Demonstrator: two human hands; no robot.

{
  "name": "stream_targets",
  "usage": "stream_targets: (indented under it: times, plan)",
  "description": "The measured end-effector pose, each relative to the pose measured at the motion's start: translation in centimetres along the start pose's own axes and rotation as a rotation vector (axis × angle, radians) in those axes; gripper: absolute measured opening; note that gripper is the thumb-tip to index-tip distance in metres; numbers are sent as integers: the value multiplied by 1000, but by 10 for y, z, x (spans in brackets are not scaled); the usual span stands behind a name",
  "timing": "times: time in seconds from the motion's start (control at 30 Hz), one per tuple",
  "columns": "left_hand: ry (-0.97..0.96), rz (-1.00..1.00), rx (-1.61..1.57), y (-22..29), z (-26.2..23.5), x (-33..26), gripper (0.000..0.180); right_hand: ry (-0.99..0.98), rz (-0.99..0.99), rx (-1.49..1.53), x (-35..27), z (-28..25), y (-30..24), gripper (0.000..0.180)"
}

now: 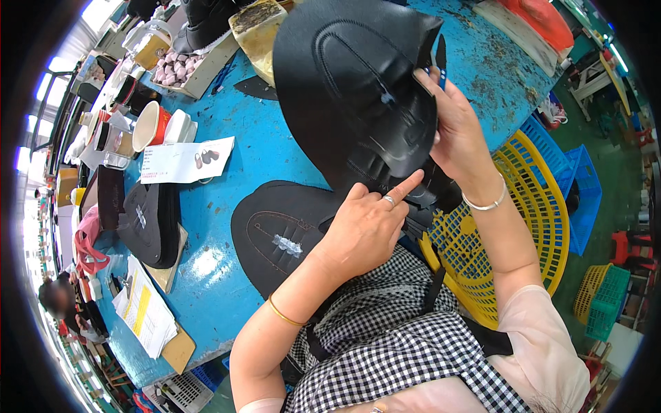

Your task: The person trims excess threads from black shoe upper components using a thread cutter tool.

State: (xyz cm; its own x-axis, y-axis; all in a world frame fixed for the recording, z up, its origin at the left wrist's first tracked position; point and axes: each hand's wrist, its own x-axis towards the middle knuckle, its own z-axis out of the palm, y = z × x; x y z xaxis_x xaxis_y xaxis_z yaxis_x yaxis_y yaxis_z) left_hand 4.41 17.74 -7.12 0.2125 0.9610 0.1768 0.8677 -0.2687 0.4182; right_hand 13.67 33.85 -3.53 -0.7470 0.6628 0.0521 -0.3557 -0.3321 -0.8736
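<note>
A large black leather shoe upper [406,62] with a stitched oval outline is raised over the table. My right hand [458,127] is closed on its right edge. Between those fingers a slim tool with blue parts [443,77] shows; its kind is unclear. At the upper's lower end is my left hand [365,227], index finger stretched along it and the other fingers curled round; their tips are partly hidden. Below, left of that hand, more black upper pieces [261,213] lie stacked on the blue table, the top one with brown stitching and a whitish patch.
A yellow plastic basket [554,241] stands right of my lap, with blue crates [585,199] beyond. Along the table's left lie a stack of black pieces [158,234], a clipboard with papers [148,313], a printed card [182,160], a paper cup [148,127] and a tray of pinkish lumps [182,69].
</note>
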Motion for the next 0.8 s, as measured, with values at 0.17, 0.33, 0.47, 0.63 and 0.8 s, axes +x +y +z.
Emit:
stream_targets:
  times: [0.17, 0.33, 0.47, 0.63, 0.8]
  plan:
    - [41, 35, -349, 4, -11, -25, 8, 158, 197, -112, -28, -30, -3, 20]
    - [147, 23, -364, 4, -24, -25, 8, 271, -3, -585, -33, -82, -1, 21]
    - [70, -29, -106, 2, -3, -20, 7, 272, -434, -1074, -5, -73, -15, 20]
    - [-29, -76, 42, 6, 16, -12, 9, -192, -683, -1733, 14, -13, 58, 23]
    - [-42, -41, 30, 7, 9, -3, 9, 137, -722, -1976, 88, -91, 31, 23]
